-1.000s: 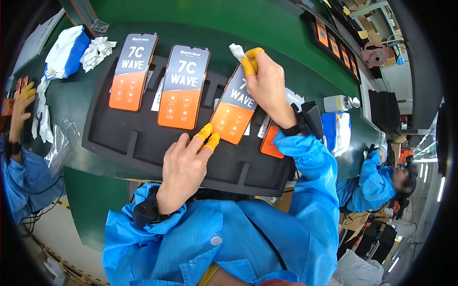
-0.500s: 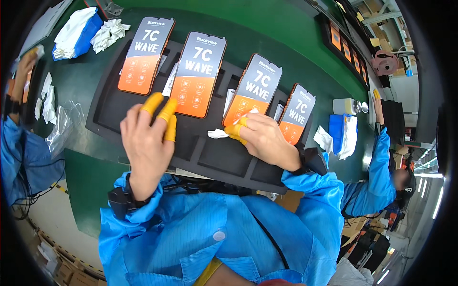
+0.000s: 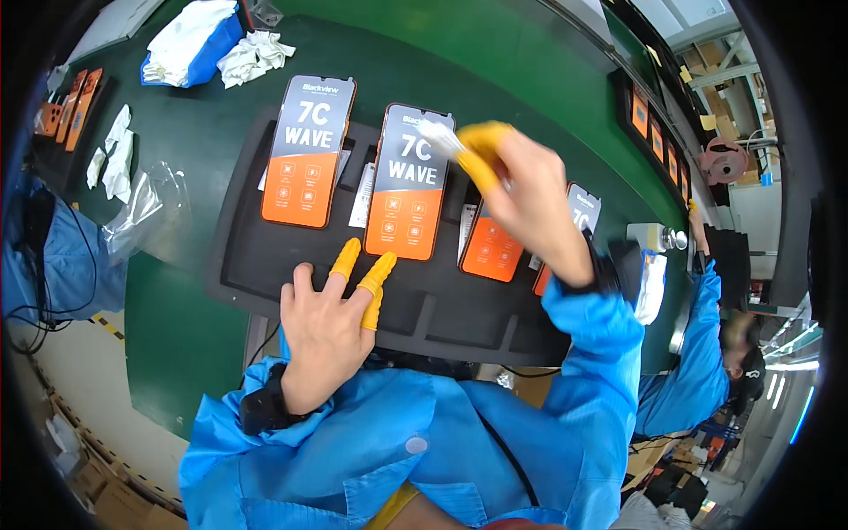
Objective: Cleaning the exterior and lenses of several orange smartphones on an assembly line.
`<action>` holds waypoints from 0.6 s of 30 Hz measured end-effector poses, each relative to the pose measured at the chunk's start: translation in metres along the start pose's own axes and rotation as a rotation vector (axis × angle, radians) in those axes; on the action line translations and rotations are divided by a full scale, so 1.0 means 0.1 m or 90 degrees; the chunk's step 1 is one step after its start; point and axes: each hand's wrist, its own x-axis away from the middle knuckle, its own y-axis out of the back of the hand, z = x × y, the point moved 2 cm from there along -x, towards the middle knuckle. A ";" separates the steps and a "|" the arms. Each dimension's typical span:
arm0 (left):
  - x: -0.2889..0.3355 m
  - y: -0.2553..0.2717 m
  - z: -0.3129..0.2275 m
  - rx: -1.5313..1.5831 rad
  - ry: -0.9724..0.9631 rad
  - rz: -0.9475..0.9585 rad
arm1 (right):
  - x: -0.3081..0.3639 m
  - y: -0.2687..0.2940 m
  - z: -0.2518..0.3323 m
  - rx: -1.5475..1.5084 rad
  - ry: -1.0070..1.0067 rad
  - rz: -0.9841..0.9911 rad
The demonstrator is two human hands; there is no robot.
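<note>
Four-slot wording aside, several smartphones with grey-and-orange front films lie in a black foam tray (image 3: 397, 296). The leftmost phone (image 3: 309, 150) and the second phone (image 3: 406, 203) show almost whole. My right hand (image 3: 530, 181), with yellow finger cots, pinches a white wipe (image 3: 438, 138) over the second phone's top end; whether the wipe touches it I cannot tell. That hand and forearm hide much of the third phone (image 3: 491, 247) and part of the rightmost phone (image 3: 581, 208). My left hand (image 3: 327, 340), fingers spread and holding nothing, is just below the second phone's lower edge.
A blue box of white wipes (image 3: 190, 44) and a crumpled wipe (image 3: 253, 58) sit at the far left, with a clear plastic bag (image 3: 146, 212) nearer. A metal-capped bottle (image 3: 655, 236) stands at right. Co-workers in blue sleeves (image 3: 698, 309) work on both sides.
My right hand has risen from the third phone's lower end to the second phone's top, carrying the wipe. My left hand has drawn back toward me. The whole view has shifted.
</note>
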 end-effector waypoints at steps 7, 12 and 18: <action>-0.02 -0.03 0.00 0.026 0.072 -0.033 | 0.22 -0.76 -0.04 0.106 -0.019 0.049; -0.01 0.02 0.01 0.030 0.055 0.001 | 0.25 -0.71 0.13 0.048 0.066 0.084; -0.06 -0.01 0.06 0.042 0.051 -0.054 | -0.31 -0.81 -0.15 0.143 0.049 -0.044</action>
